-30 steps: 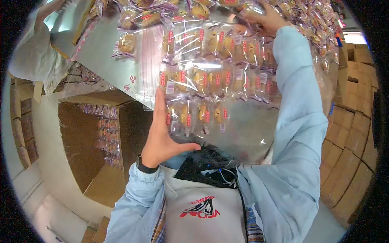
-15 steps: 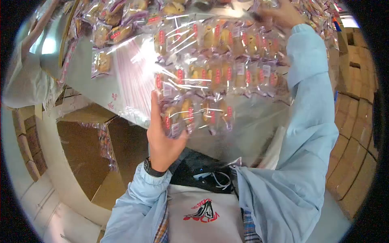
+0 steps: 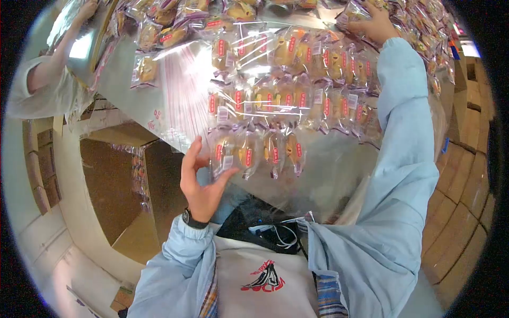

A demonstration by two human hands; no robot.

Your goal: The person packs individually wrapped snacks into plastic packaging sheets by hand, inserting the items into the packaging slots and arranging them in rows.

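Note:
Individually wrapped cakes [image 3: 286, 100] lie in rows in front of me, under or inside shiny clear plastic; I cannot tell which. The bottom row is shorter. My left hand [image 3: 201, 185], with a watch on its wrist, is at that row's left end. Its thumb and index finger are spread wide beside the end wrapped cake [image 3: 225, 153], and the thumb touches its lower edge. At the upper right, my right hand [image 3: 374, 24] reaches past the rows into loose packets. Its fingers are closed on a wrapped cake [image 3: 347, 16], partly covered by them.
A stack of flat printed plastic bags [image 3: 183, 90] lies left of the rows. Loose packets [image 3: 159, 32] are heaped along the table's far side. An open cardboard box [image 3: 116, 185] stands below left. Another person's arm [image 3: 53, 63] is at upper left. Cartons [image 3: 456, 175] are stacked right.
My left hand has shifted slightly left and down, its fingers loosening from the end packet. My right hand stays at the far heap, now with a packet showing in its fingers. The other person's arm has come into view.

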